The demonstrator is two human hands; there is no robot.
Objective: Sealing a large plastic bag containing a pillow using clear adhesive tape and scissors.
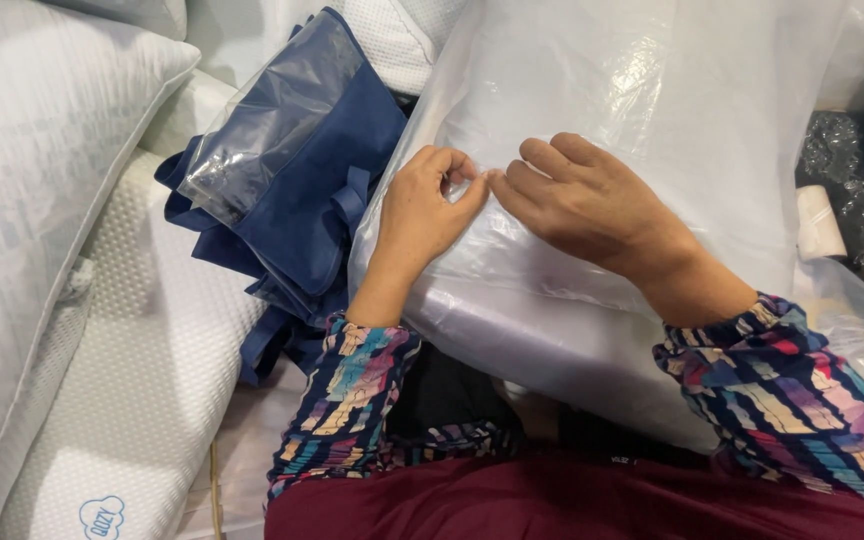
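The clear bag (652,130) is laid across the lap, over a white pillow (552,340) that shows through the film. The bag fills the upper right of the view and is bunched loosely at the top.

The left hand (430,205) is closed in a pinch: thumb and forefinger are pressed together on a fold of the film at the middle of the bag. The right hand (582,205) is set just beside it, fingers curled, fingertips pinched on the same fold. The two hands meet fingertip to fingertip, so that the thin film is held taut between them and its layers can be gripped. Both wrists are rested on the bag, which is thereby held steady against the lap.

A navy bag (302,190) with a clear window panel is lying to the left, touching the clear bag's edge. Further left, white pillows (42,200) are stacked. At the right edge, a tape roll (818,222) is seen against bubble wrap (857,170). Patterned sleeves (347,400) cover both forearms.
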